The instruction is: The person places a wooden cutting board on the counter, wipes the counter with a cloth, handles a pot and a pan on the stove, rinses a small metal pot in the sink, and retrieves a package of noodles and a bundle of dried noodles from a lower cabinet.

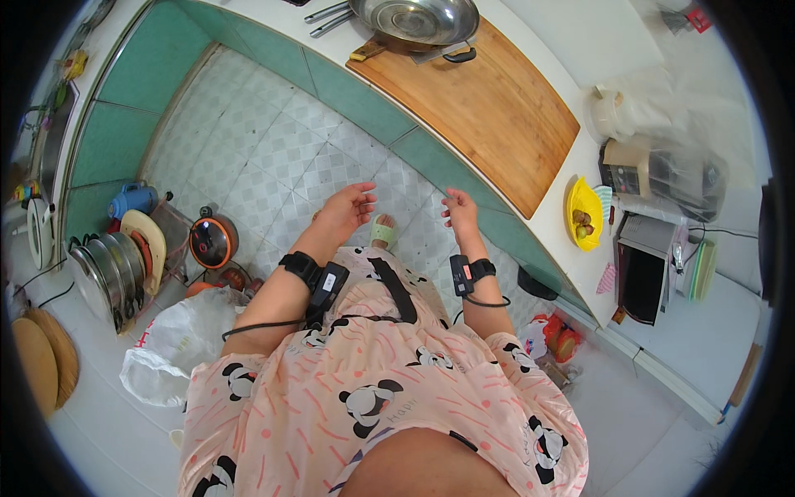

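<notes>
My left hand (349, 212) hangs in the air over the tiled floor (273, 155), fingers loosely curled and apart, holding nothing. My right hand (460, 212) is raised beside the front of the counter, also without anything in it, its fingers slightly bent. It is nearest to the large wooden cutting board (490, 118), which lies on the white counter, but does not appear to touch it. On the far end of the board stands a steel wok (422, 22) with a black side handle. The wooden handle of a cleaver (367, 51) sticks out from under the wok.
A yellow leaf-shaped bowl (582, 214) with several small round fruits stands right of the board, near a small oven-like appliance (646, 267). Pot lids (109, 273) fill a rack at left, beside a blue thermos (132, 200) and a white plastic bag (180, 341).
</notes>
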Demonstrator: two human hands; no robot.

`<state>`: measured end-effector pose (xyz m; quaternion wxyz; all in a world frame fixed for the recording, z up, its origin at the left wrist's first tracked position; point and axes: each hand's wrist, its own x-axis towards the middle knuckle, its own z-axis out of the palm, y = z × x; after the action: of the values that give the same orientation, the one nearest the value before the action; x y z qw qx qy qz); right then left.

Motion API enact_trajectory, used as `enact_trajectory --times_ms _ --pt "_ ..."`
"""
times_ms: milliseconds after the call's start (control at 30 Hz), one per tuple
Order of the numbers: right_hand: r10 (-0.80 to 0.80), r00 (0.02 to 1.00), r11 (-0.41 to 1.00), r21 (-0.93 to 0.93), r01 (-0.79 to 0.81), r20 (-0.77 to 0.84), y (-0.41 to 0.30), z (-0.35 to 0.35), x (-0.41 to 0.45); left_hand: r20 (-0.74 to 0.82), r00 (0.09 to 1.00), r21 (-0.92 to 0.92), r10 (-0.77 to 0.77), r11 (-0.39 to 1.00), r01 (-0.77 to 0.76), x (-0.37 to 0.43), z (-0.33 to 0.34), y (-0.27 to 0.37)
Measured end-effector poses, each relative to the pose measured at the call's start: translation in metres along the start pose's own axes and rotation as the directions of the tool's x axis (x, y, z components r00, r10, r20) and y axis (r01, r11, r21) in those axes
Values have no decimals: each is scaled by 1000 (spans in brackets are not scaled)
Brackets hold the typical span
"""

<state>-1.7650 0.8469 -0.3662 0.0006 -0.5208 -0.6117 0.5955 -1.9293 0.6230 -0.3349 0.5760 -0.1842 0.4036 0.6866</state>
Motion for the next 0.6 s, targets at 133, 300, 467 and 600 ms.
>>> enact_trajectory --times_ms 133,300,467,600 --pt "-93 996 988 -118 95 17 11 -14 -12 28 1000 1 13 1000 -13 35 23 -4" --pt "-166 978 973 -141 183 127 19 -26 -37 77 994 -42 81 996 -78 97 50 -8" --pt "-125 982 984 -109 141 139 27 -45 -52 12 993 -106 114 988 -112 146 78 -9" --pt "-48 991 996 -64 56 122 35 -57 -60 -56 985 -128 163 977 -169 176 90 -12"
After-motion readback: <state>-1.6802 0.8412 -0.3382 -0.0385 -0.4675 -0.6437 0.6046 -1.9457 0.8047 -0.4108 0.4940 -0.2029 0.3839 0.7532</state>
